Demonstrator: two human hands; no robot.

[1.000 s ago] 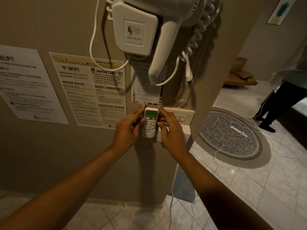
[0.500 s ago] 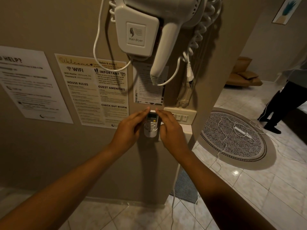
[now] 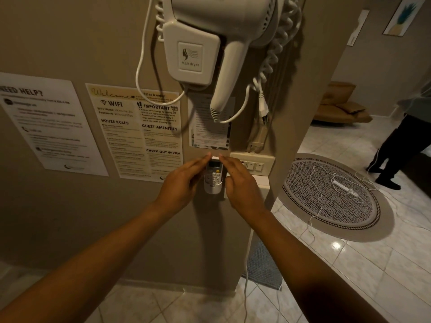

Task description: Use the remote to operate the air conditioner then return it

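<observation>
Remote seated in its wall holder, a hand on each side.
Left hand point(image 3: 180, 183) and right hand point(image 3: 242, 184) flank the remote point(image 3: 213, 174); extended fingers point(image 3: 205, 159) touch its top edge, clamped on nothing. The holder point(image 3: 212, 188) sits beside the switch plate point(image 3: 253, 163), below the hair dryer point(image 3: 210, 43).

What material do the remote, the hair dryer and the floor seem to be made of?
Remote: apparently matte white plastic, with small moulded buttons. Hair dryer: smooth white moulded plastic, slight sheen. Floor: glossy tile, perhaps ceramic or marble; grout lines and a bright light reflection show.
</observation>
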